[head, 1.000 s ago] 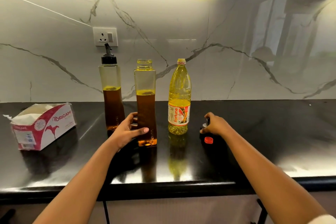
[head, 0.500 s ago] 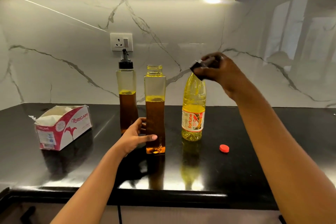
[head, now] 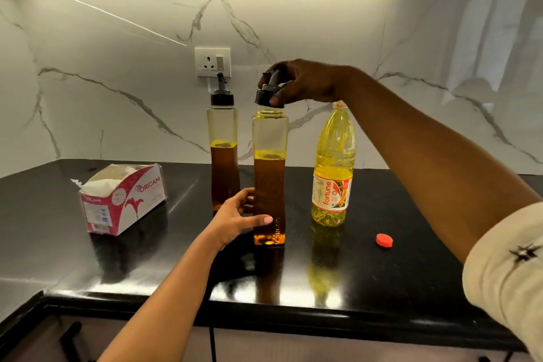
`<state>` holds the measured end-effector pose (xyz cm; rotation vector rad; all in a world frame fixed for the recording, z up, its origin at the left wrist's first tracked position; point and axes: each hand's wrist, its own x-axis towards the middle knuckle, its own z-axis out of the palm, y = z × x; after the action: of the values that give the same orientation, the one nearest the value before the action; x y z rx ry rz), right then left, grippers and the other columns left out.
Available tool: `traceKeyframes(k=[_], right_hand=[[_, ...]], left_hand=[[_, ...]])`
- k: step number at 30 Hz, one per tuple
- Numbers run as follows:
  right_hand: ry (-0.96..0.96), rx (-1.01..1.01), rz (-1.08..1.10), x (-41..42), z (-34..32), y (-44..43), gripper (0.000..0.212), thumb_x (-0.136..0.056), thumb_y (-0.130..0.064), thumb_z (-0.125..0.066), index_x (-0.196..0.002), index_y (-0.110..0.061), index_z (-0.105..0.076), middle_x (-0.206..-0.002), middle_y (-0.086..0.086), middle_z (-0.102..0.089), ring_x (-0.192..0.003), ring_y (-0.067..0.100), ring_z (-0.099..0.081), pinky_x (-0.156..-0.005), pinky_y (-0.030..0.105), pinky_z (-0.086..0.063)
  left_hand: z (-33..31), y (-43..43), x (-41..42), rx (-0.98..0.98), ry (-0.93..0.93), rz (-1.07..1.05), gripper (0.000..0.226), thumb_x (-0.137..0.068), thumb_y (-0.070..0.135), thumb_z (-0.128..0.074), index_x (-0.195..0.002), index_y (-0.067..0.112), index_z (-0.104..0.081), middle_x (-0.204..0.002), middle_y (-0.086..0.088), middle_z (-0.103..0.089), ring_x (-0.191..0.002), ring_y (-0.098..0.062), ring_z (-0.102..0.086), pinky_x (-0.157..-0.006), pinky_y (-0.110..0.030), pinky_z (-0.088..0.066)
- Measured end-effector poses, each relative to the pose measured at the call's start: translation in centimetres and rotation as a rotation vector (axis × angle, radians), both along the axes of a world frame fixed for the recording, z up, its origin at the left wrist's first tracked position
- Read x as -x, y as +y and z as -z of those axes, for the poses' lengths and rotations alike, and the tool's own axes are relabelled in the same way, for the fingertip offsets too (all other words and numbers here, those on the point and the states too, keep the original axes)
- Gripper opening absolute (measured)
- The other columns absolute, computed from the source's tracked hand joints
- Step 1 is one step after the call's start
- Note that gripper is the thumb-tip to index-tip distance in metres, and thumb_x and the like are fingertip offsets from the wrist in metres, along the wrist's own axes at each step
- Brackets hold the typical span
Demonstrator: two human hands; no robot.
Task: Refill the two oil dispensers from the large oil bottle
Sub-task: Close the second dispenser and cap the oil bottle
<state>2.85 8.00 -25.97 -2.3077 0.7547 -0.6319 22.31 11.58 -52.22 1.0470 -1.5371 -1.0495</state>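
Observation:
Two tall clear dispensers of dark oil stand on the black counter point(head: 382, 273). The rear dispenser point(head: 224, 161) wears its black spout cap. My left hand point(head: 235, 216) grips the lower body of the near dispenser point(head: 269, 185), whose neck is uncovered. My right hand point(head: 302, 82) holds a black spout cap point(head: 266, 94) tilted just above that neck. The large yellow oil bottle point(head: 333, 167) stands uncapped to the right, partly behind my right forearm. Its red cap point(head: 384, 240) lies on the counter.
An opened pink and white tissue box point(head: 123, 200) sits at the left. A wall socket point(head: 213, 62) is on the marble backsplash behind the dispensers. The counter's front edge runs close below my arms.
My right hand picked the black spout cap off the counter beside the red cap, lifted it, and carried it left to above the near dispenser's neck. My left hand kept its grip.

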Motion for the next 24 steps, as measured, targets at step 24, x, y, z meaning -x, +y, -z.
traceKeyframes(k=[24], right_hand=[[0.229,0.004,0.058,-1.0,-2.0,-0.8,0.045,-0.062,-0.021,-0.077,-0.101,-0.014,-0.057,-0.103,0.004,-0.063,-0.100,0.020,-0.063,-0.078,0.027,-0.056]], left_hand=[[0.5,-0.5,0.2,0.021,0.000,0.009,0.091,-0.050,0.045,-0.092,-0.130,0.021,-0.055,-0.123,-0.010,-0.064,-0.114,-0.025,-0.062,-0.100,-0.050,-0.048]])
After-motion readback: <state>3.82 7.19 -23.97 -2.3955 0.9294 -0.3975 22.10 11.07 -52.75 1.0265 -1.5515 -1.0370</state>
